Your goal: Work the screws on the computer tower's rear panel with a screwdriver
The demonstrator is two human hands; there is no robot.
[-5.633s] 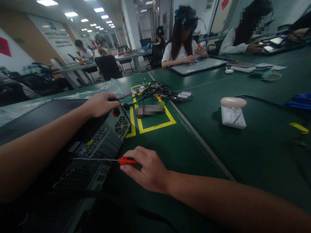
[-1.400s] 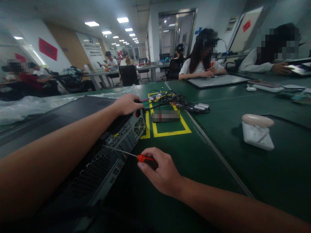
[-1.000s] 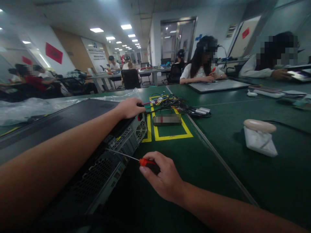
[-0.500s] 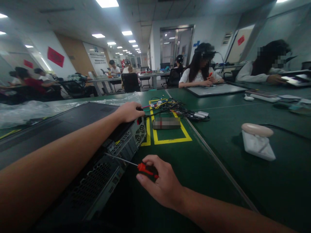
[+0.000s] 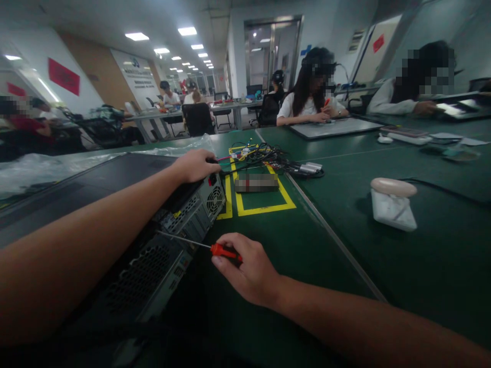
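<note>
A black computer case (image 5: 126, 176) lies on its side at the left, its metal back panel with a round fan grille facing right. My left hand (image 5: 196, 164) rests on the far corner of the case, above the grille, with its fingers bent over the edge; whether it grips anything there is hidden. My right hand (image 5: 249, 266) is closed around the red handle of a screwdriver (image 5: 224, 251). The thin shaft points left, and its tip is at the back panel, near the perforated grille. Coloured wires run beside my left fingertips.
Bundled cables (image 5: 268, 157) and a dark block (image 5: 256, 183) lie by yellow tape on the green table (image 5: 307, 255). A white stand with a pinkish top (image 5: 393, 204) is at the right. Two people sit across the table, one by a flat panel (image 5: 337, 128). Clear plastic wrap (image 5: 46, 171) lies behind the case.
The whole view has shifted, so the case and table sit slightly higher and further left. My right hand's fingers have closed in around the screwdriver handle. My left hand stays on the case.
</note>
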